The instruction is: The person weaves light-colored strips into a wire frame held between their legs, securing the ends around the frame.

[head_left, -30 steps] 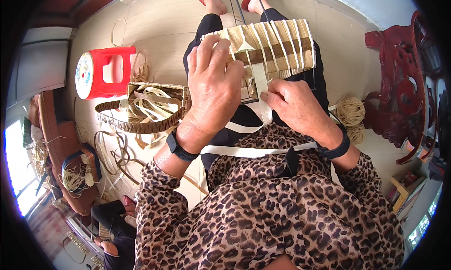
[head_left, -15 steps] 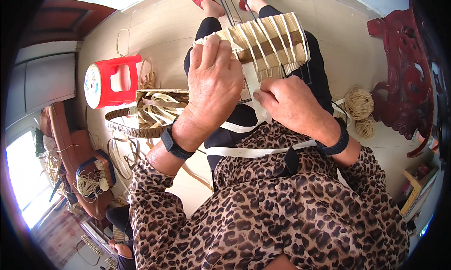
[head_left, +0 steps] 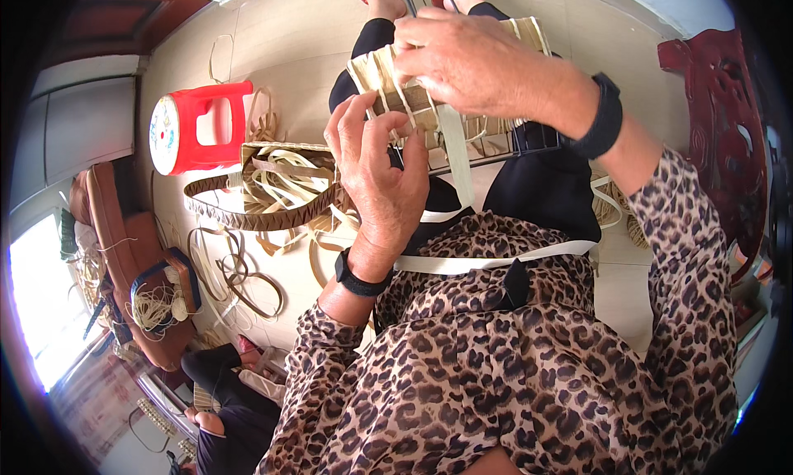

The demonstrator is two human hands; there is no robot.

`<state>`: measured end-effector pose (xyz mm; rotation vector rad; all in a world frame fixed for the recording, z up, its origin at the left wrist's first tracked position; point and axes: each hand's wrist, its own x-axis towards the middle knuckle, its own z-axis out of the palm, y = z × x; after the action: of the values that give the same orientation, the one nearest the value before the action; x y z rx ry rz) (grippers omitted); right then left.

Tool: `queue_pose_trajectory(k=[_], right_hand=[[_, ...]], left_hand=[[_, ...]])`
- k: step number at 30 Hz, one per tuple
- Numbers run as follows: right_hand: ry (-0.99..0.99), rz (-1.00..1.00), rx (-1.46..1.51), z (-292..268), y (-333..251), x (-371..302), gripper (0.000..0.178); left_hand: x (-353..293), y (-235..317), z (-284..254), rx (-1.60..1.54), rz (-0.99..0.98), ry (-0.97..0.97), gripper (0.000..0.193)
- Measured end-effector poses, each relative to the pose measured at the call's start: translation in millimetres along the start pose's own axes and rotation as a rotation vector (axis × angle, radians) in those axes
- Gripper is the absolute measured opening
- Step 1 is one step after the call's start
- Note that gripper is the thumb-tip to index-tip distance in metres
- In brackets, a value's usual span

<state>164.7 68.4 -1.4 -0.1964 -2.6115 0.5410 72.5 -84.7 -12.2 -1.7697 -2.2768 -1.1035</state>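
Observation:
A woven panel point(head_left: 529, 37) of pale and brown flat strips, on a dark wire frame point(head_left: 496, 156), rests across my knees. My left hand point(head_left: 376, 165) grips its near left edge with bent fingers, the thumb slightly apart from the index finger. Reaching over from the right, my right hand point(head_left: 471, 62) has its fingers closed on a pale strip at the panel's upper face; the fingertips partly hide it. A wide pale strip point(head_left: 456, 157) hangs from the panel's middle toward my lap. It seems to continue into the white band point(head_left: 496, 258) across my waist.
Left of my knees sits a woven basket point(head_left: 216, 215) with loose strips, near a red plastic stool point(head_left: 190, 136). Coiled strips point(head_left: 239, 281) lie on the floor. Another person point(head_left: 239, 417) sits at lower left. Carved dark red furniture point(head_left: 719, 128) stands at right.
My right hand has moved up and left from the hanging strip onto the panel. My left hand has dropped to the near left edge, uncovering the panel's upper left part.

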Motion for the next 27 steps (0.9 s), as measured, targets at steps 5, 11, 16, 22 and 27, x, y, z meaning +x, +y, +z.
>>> queue_pose_trajectory(k=[5, 11, 16, 22, 27], right_hand=[[-0.146, -0.049, 0.0, -4, 7, 10, 0.007], [-0.204, -0.065, 0.086, -8, 6, 14, 0.002], [-0.226, -0.015, 0.098, -11, 1, 13, 0.004], [-0.133, -0.001, 0.048, -6, 1, 11, 0.004], [-0.085, 0.122, 0.12, -14, -10, 13, 0.004]], left_hand=[[-3, 3, 5, -0.059, -0.021, 0.013, 0.021], [-2, 5, 7, -0.027, 0.006, 0.008, 0.02], [1, 3, 9, 0.031, 0.095, -0.007, 0.019], [4, 3, 5, 0.035, 0.079, -0.008, 0.017], [5, 4, 3, 0.037, 0.116, -0.007, 0.017]])
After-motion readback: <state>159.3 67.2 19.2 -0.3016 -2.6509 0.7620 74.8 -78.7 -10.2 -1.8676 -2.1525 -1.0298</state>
